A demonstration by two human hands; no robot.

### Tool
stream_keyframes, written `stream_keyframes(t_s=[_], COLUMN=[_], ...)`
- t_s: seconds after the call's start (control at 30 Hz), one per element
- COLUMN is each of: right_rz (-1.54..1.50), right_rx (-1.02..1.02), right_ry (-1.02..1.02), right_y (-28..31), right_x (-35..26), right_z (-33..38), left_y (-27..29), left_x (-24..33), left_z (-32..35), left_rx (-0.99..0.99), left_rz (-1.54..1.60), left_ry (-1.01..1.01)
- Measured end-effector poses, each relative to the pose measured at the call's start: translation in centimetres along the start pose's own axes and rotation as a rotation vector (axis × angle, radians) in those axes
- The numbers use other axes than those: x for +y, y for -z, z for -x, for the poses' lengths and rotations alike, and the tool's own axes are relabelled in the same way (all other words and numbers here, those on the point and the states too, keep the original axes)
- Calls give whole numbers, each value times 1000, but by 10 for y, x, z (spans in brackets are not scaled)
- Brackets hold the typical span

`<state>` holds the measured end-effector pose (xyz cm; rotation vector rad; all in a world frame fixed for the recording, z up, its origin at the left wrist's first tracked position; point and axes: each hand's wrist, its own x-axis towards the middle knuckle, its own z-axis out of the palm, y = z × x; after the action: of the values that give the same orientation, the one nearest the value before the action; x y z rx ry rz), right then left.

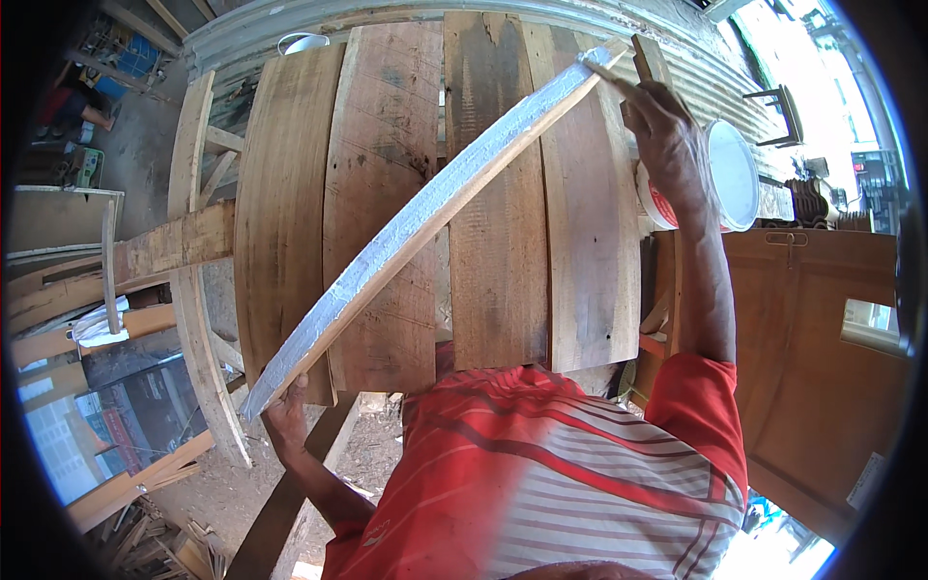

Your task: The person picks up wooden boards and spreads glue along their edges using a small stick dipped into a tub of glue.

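A long narrow wooden board point(425, 220) runs diagonally over several wide planks, its upper face covered with a wet-looking, whitish-blue paste. My left hand point(286, 406) grips its near left end from below, fingers closed round the edge. At the far right end my right hand point(669, 145) is closed on a thin flat strip point(607, 73), whose tip touches the paste. The fingers hide part of the strip, so its exact kind cannot be made out. Beneath the board, the wide planks point(385, 290) lie side by side with narrow gaps.
Beside my right forearm stands a white and red bucket point(733, 174). A brown panel point(793, 348) stands on the right. Wooden supports point(198, 329) and a beam point(179, 244) are at left, with scrap wood point(159, 541) below. Corrugated sheeting point(387, 17) runs behind.
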<state>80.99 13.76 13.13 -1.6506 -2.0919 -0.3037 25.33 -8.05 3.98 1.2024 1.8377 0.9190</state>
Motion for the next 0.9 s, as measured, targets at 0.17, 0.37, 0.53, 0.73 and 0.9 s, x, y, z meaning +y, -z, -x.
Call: stream_keyframes(t_s=[0.17,0.37,0.53,0.73,0.9], right_rz=[52,-2,294,372,247], right_rx=[16,-40,-39,-530,-1006], right_ry=[-137,-183,-369,-652,-411], right_y=[-6,-5,53,101,17], right_x=[45,47,65,139,215], right_z=[-5,-1,6,42,66], left_y=[0,-1,2,7,5], left_x=[6,2,-3,-15,-13], left_z=[-1,-2,4,-2,-3], left_rx=[6,7,11,22,34], left_rz=[-79,-97,-124,-53,-134], left_ry=[12,-2,36,-5,24])
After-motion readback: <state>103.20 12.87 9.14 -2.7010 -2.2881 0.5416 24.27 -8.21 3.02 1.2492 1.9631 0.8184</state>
